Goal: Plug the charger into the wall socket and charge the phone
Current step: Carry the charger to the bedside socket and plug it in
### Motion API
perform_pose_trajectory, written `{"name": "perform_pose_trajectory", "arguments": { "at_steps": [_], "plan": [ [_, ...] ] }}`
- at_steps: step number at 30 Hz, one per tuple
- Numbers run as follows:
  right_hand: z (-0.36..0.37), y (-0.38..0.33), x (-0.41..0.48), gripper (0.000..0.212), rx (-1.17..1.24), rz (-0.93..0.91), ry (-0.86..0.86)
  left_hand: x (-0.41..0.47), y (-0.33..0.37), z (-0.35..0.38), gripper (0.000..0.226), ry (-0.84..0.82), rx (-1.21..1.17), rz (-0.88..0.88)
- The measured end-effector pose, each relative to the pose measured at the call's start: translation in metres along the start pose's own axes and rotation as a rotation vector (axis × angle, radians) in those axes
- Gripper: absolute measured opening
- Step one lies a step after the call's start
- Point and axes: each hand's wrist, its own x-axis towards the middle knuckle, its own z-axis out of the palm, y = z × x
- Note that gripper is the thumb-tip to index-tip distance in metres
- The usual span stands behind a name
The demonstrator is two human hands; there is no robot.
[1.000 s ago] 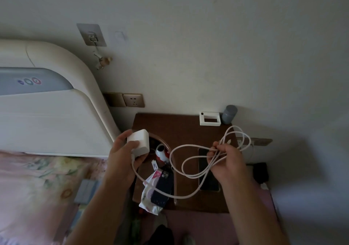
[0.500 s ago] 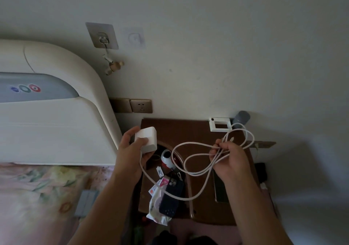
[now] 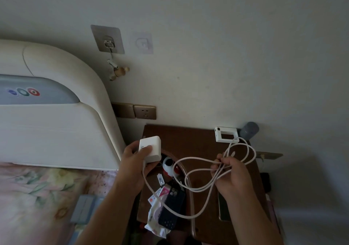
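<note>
My left hand (image 3: 135,166) grips a white square charger block (image 3: 151,148) just below and slightly left of the gold wall socket (image 3: 145,112). A white cable (image 3: 198,188) runs from the block in loose loops to my right hand (image 3: 231,178), which is closed around a bundle of its coils. One dark phone (image 3: 172,208) in a dotted case lies on the bedside table, partly over a tissue pack. A second dark phone (image 3: 223,208) lies flat under my right wrist, mostly hidden.
The brown bedside table (image 3: 188,137) holds a white frame-like device (image 3: 225,134), a grey cylinder (image 3: 249,130), a small red-and-white figure (image 3: 170,166) and a tissue pack (image 3: 155,224). A cream headboard (image 3: 56,121) and floral bedding (image 3: 37,197) stand left. A wall hook (image 3: 107,40) hangs above.
Both hands, with charger and cable, have risen a little toward the wall and socket. The grips have stayed the same.
</note>
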Motion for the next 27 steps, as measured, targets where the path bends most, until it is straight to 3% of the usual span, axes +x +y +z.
{"name": "perform_pose_trajectory", "arguments": {
  "at_steps": [3,7,19,27],
  "plan": [
    [0.003,-0.001,0.005,0.021,0.0,0.006,0.002,0.011,0.0,0.003,0.041,-0.017,-0.05,-0.052],
    [0.003,-0.002,0.012,0.019,-0.032,0.03,0.027,0.024,0.0,0.008,0.022,-0.081,-0.152,-0.068],
    [0.012,0.011,0.043,0.024,-0.095,0.098,0.086,0.074,-0.001,0.009,0.037,-0.237,-0.179,-0.103],
    [0.025,0.025,0.06,0.028,-0.161,0.134,0.054,0.102,0.007,0.005,0.02,-0.107,-0.052,-0.034]
  ]
}}
